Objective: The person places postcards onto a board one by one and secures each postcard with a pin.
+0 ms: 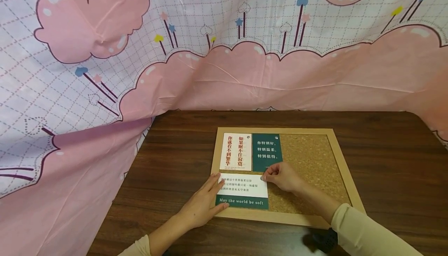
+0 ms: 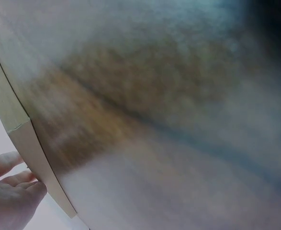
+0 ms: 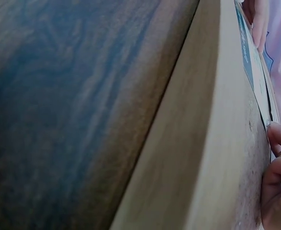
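Note:
A wood-framed cork board [image 1: 308,158] lies on the table in the head view. On its lower left is a white-and-green card [image 1: 241,190] printed with text. My left hand [image 1: 197,207] rests its extended fingers and thumb on this card's left side and the frame. With thumb and index finger, my right hand [image 1: 285,176] pinches a small pushpin [image 1: 262,178] at the card's upper right corner. The right wrist view shows these bent fingers [image 3: 278,167] at the card's edge [image 3: 260,84]. How deep the pin sits is hidden.
Above lie a white card with red characters [image 1: 238,153] and a dark green card [image 1: 266,151], each with a pin at its top right. A dark wooden table [image 1: 168,170] surrounds the board. A patterned pink cloth [image 1: 280,77] hangs behind. A black device [image 1: 327,240] is by the right sleeve.

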The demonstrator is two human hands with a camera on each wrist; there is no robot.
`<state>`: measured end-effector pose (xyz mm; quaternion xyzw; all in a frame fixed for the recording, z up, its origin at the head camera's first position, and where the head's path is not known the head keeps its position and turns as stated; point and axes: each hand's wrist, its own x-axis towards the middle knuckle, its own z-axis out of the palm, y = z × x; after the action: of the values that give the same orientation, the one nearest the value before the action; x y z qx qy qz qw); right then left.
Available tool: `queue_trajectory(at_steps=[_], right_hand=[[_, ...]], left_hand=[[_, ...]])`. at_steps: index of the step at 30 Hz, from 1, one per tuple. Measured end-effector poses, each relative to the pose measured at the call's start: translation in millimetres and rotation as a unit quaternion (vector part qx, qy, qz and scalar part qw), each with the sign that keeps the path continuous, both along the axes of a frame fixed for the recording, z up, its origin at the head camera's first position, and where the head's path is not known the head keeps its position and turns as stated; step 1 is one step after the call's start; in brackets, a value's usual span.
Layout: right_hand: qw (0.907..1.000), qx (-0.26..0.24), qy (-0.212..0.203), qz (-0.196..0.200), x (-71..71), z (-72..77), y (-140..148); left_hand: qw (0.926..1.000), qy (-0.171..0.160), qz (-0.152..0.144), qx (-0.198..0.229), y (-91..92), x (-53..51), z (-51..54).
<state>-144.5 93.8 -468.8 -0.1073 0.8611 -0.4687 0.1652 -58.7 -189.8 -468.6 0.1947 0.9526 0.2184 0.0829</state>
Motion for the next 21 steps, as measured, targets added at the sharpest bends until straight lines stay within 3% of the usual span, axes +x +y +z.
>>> queue_trajectory(at_steps=[21], right_hand=[[0.9996,0.006,0.026,-0.007,2.3,-4.4,0.7]], left_hand=[[1.0000,0.006,-0.001,0.006,0.9,1.3,0.1]])
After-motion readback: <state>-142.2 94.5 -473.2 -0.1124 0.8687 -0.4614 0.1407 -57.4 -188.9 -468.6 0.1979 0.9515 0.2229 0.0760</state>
